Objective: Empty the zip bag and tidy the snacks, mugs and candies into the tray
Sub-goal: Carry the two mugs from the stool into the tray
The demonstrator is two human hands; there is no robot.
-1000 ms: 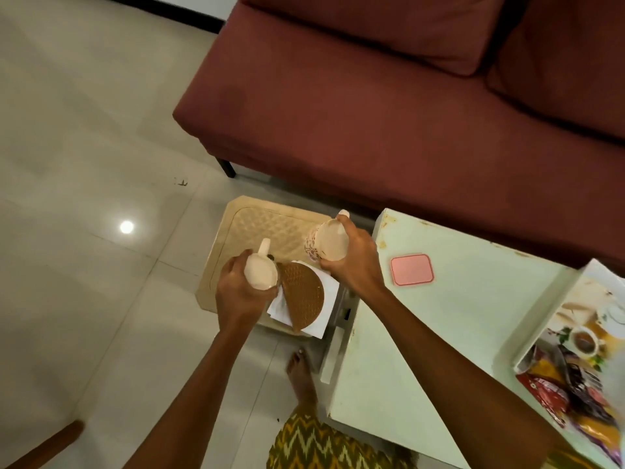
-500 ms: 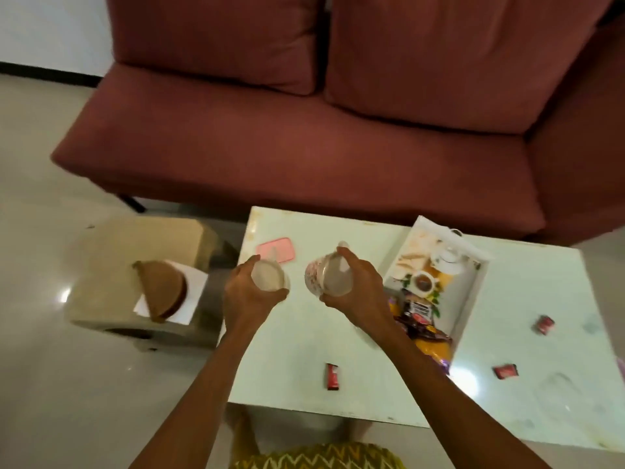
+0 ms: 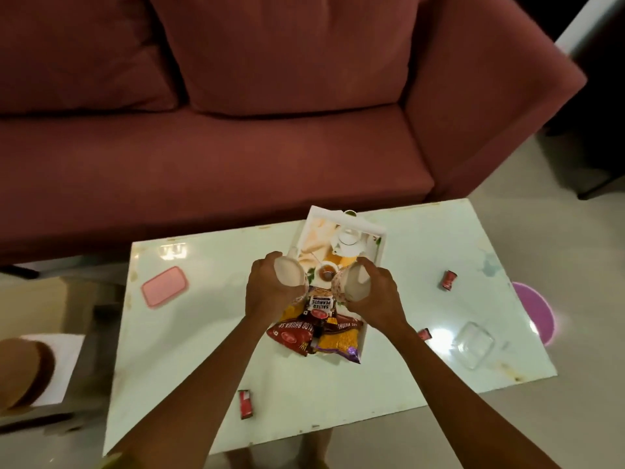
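Both hands have swung across to the tray [image 3: 367,225]: left hand [image 3: 267,294] grips the left mug [image 3: 290,277], right hand [image 3: 377,301] grips the right mug [image 3: 353,286], side by side above the snack packets [image 3: 338,340]. Far rim lies just beyond the knuckles; open table [image 3: 189,333] flanks both wrists.

candy [image 3: 424,333] half behind forearm [image 3: 449,374], brown disc [image 3: 25,374] cropped

Home living room: maroon fabric sofa [image 3: 236,157] with back cushions [image 3: 287,52] beyond the left hand [image 3: 270,292], pale glossy low coffee table [image 3: 189,350] under it, light tiled floor [image 3: 581,238] off to its right.
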